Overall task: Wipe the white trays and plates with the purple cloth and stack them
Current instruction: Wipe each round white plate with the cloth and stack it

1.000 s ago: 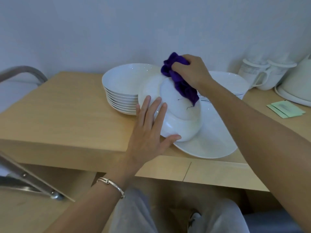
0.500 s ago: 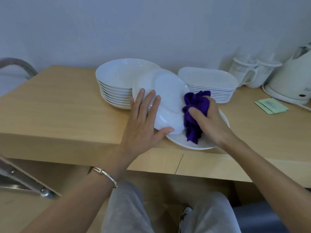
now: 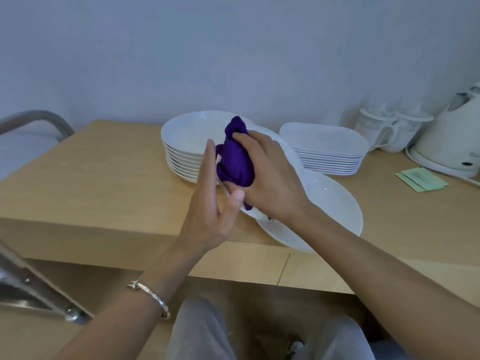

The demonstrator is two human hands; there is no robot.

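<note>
**Tilted plate held between both hands; round stack at 11 o'clock of the grip**

Nearest us, the left hand [image 3: 210,203] braces the 9 o'clock edge of the tilted white round ceramic plate [image 3: 294,158], with its fingers straight, clasping nothing. Just beyond it, the right hand [image 3: 270,185] clenches the bunched purple cloth [image 3: 233,157] against the face turned toward us. The plate's lower rim appears to rest on the large white oval platter [image 3: 335,203], which lies at 4 o'clock on the light wooden table [image 3: 104,183]. Farther back, the stack of white round plates [image 3: 181,152] stands at 11 o'clock, just beside the left fingertips, and the stack of white rectangular trays [image 3: 330,157] stands at 1 o'clock. We judge that stacking calls for a short carry toward 11 o'clock, and the left hand is the nearer one.
</note>
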